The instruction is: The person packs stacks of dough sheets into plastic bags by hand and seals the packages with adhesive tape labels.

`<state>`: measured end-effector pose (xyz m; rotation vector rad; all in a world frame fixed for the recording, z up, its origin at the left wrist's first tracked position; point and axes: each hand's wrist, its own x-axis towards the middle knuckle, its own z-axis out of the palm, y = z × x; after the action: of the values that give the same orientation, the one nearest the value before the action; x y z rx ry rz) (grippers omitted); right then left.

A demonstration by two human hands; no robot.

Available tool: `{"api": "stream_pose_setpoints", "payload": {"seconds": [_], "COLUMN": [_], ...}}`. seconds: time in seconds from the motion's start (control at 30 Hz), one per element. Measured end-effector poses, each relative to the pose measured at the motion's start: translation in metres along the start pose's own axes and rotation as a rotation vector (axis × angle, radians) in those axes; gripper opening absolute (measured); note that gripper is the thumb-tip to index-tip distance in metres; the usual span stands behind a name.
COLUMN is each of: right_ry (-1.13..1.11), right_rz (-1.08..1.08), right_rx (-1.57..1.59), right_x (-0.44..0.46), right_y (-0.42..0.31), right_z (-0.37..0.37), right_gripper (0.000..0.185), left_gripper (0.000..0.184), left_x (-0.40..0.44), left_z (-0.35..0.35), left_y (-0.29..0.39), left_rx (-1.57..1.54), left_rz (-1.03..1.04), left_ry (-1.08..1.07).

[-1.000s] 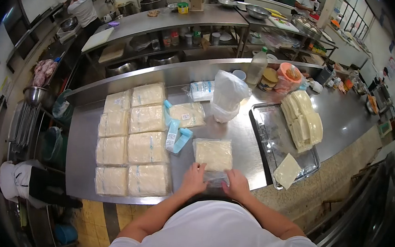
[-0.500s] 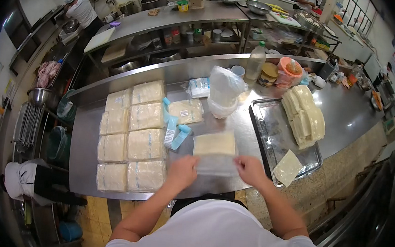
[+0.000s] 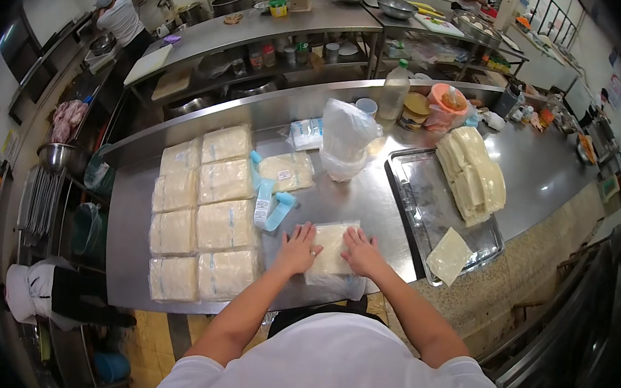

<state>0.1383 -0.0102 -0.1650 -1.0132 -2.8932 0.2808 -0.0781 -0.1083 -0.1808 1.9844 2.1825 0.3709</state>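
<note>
A stack of pale, flat dough sheets in a clear plastic bag lies on the steel table in front of me. My left hand rests on its left side, fingers spread. On its right side lies my right hand, fingers also stretched out. Loose plastic at the bag's mouth extends toward my body. To the left, several filled bags sit in two columns. A blue-and-white label strip lies beside them, near a single bagged stack.
At the right, a metal tray holds a pile of bare sheets and one loose sheet. Behind my hands stand a white plastic-bag bundle, a bottle and an orange container. Other people work farther off.
My hands have gone from gripping the bag's open edge to lying flat on the bagged stack. The loose plastic now drapes toward me. The view has shifted slightly.
</note>
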Motion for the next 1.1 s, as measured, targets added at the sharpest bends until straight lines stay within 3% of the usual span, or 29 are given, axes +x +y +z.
{"api": "stream_pose_setpoints", "payload": {"seconds": [0.07,0.17,0.23,0.43,0.53,0.63,0.73,0.83,0.9,0.97,1.07,1.1], "right_ry": [0.057,0.005,0.001,0.138,0.184,0.137,0.002,-0.118,-0.242,-0.421,-0.432,-0.466], "right_rz": [-0.007,0.299,0.395,0.502,0.547,0.629,0.738,0.788,0.869,0.998,0.992,1.022], "right_rx": [-0.032,0.373,0.428,0.493,0.554,0.599,0.586,0.574,0.745,1.08,1.247,1.348], "right_x": [0.001,0.002,-0.003,-0.019,-0.035,-0.051,-0.069,-0.086,-0.097,-0.102,-0.102,-0.102], "right_y": [0.006,0.003,-0.005,-0.011,-0.016,-0.015,-0.015,-0.009,-0.006,-0.004,-0.003,-0.001], "right_z": [0.009,0.0,-0.016,0.001,0.001,-0.003,-0.009,0.0,0.008,0.012,0.013,0.015], "right_gripper": [0.056,0.057,0.056,0.049,0.047,0.046,0.045,0.039,0.036,0.033,0.032,0.031], "left_gripper": [0.053,0.049,0.046,0.039,0.03,0.023,0.027,0.045,0.046,0.045,0.041,0.047], "left_x": [0.007,0.023,0.032,0.037,0.031,0.035,0.024,-0.014,-0.044,-0.078,-0.107,-0.111], "left_z": [0.0,-0.015,-0.021,-0.021,0.016,0.027,0.034,0.026,-0.023,-0.004,0.061,0.067], "left_y": [-0.011,-0.014,-0.008,-0.004,-0.01,-0.025,-0.045,-0.045,0.004,0.021,0.008,0.007], "left_rx": [-0.011,-0.189,-0.33,-0.477,-0.95,-1.4,-1.158,-0.501,-0.688,-0.839,-0.965,-1.175], "left_rz": [-0.075,-0.26,-0.433,-0.467,-0.59,-0.866,-0.771,-0.626,-0.765,-0.753,-0.655,-0.74], "left_ry": [0.004,-0.096,-0.207,-0.258,0.007,0.07,0.202,-0.258,-0.669,-0.768,-0.63,-0.552]}}
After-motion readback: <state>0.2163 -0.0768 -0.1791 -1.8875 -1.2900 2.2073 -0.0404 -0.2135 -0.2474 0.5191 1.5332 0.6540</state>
